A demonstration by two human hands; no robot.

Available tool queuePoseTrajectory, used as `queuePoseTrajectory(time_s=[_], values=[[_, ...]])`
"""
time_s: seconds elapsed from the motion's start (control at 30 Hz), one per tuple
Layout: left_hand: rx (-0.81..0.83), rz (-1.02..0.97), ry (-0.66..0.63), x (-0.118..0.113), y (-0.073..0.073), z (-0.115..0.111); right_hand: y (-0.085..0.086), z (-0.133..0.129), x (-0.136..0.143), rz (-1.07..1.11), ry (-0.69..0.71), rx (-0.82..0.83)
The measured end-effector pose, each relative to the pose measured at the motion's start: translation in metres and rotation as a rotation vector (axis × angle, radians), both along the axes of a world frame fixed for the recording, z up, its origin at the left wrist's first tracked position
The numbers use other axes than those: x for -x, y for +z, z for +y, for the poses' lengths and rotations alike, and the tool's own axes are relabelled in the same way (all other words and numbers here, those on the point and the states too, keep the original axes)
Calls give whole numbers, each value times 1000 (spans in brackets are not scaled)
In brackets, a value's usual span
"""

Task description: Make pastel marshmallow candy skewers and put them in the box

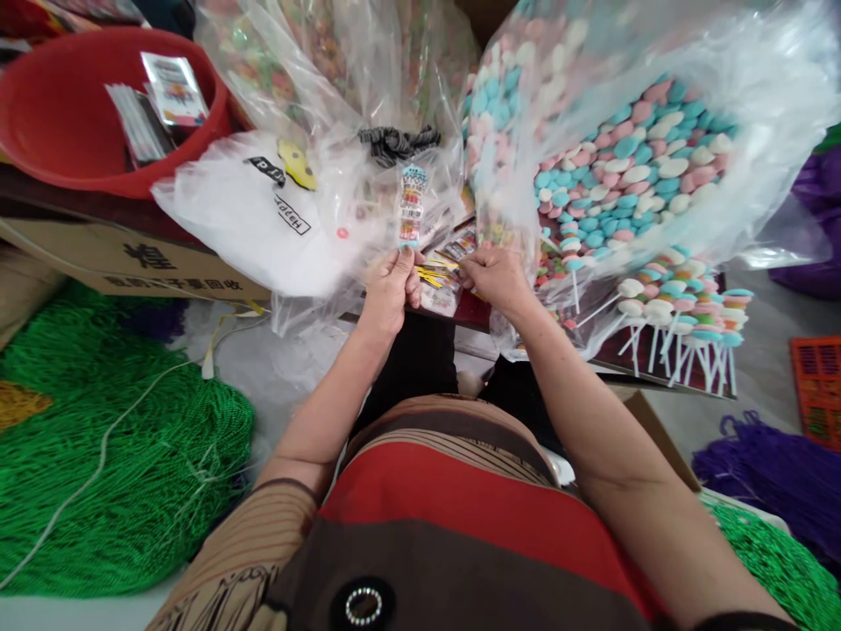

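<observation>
Held by its lower end, a candy lollipop in a printed clear wrapper [411, 206] points away from me, pinched in my left hand [389, 289]. My right hand [496, 276] is closed at the pile of yellow twist ties [434, 273]; what its fingertips grip, if anything, is too small to make out. Under the ties lie printed wrappers [441, 298]. Right of my right hand, one unwrapped lollipop [571, 245] of stacked pink, blue and white candies leans on a clear bag. More such lollipops [687, 302] are heaped at the table's right end, sticks toward me.
Large clear bags hold pink, blue and white candies [631, 175] and gummy candies [315, 44]. A red basin [53, 114] with printed packs [174, 92] stands left, beside a white plastic bag [263, 219]. Green cord [131, 456] lies on the left, purple cord [768, 464] on the right.
</observation>
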State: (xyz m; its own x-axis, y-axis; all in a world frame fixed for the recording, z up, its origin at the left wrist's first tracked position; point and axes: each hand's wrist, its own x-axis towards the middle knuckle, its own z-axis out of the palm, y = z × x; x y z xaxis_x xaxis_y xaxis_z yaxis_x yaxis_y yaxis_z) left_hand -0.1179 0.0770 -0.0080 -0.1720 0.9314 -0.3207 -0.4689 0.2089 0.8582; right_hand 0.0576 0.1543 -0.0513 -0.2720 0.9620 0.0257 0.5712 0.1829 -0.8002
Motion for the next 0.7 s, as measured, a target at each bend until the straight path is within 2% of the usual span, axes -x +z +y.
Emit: queuePoseTrajectory(time_s=[0.07,0.27,0.43,0.57,0.7], values=[[5,15,1,-1,0,0,3,-2,1,-37,-6,15],[-41,-22,-11,-4,-5,0,12,-12,9,-107,-73,-79],[-35,-5,1,-4,-6,0,16,-17,11,79,-154,-50],[-58,42,-47,-10,-6,1,32,-30,13,256,-142,-14],[-26,140,-141,-22,-7,1,45,-46,19,170,-61,-209]])
